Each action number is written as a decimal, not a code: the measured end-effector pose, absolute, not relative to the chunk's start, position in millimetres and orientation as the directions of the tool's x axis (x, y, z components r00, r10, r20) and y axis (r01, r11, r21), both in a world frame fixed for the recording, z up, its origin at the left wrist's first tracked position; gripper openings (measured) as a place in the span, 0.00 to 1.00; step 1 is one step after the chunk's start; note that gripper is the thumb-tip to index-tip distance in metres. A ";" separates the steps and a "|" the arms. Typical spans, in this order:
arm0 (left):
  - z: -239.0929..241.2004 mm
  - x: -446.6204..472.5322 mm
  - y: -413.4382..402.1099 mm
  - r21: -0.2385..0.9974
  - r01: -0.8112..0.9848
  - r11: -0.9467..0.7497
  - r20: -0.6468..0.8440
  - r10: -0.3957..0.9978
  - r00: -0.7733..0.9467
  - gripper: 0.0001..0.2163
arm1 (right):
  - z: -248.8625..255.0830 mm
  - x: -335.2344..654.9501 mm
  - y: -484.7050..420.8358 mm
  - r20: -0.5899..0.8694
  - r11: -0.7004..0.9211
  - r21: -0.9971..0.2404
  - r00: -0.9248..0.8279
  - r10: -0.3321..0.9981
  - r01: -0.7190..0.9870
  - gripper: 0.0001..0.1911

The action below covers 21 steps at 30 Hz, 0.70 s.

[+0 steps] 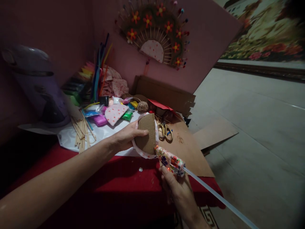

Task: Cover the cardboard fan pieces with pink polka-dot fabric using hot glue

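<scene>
My left hand [126, 137] grips a half-round cardboard piece [146, 133] with patterned fabric folded around its edge, fingers wrapped over its top. My right hand [177, 187] holds a flower-patterned glue gun [169, 160], a long clear glue stick [219, 197] trailing from its back. The gun's nozzle touches the lower right edge of the cardboard piece. Both sit above a red cloth [119, 178] and a brown cardboard sheet [188, 149].
Scissors [165, 132] lie just right of the piece. Wooden sticks [82, 132], a dotted fabric half-circle [115, 113], coloured clay packets, twine [142, 106] and pipe cleaners [98, 73] crowd the back left. A flowered fan decoration [154, 35] hangs on the pink wall. Grey floor lies to the right.
</scene>
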<state>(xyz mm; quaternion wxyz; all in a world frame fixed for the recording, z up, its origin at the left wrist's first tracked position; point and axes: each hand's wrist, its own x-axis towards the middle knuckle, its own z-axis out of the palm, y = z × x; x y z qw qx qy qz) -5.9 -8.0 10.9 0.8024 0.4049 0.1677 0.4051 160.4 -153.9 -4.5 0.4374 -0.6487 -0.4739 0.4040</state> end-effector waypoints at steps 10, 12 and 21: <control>9.2 -6.2 -7.1 0.780 -0.530 0.333 0.091 0.777 0.623 0.23 | -13.0 163.4 -153.5 -0.160 -0.210 -0.937 0.191 0.968 0.280 0.21; 8.5 -6.4 -6.6 0.783 -0.528 0.328 0.090 0.781 0.618 0.24 | -12.3 163.2 -154.4 -0.161 -0.211 -0.933 0.184 0.970 0.292 0.21; 12.3 -6.8 -8.8 0.794 -0.510 0.330 0.068 0.786 0.615 0.22 | -13.0 163.7 -157.7 -0.167 -0.220 -0.933 0.199 0.966 0.284 0.24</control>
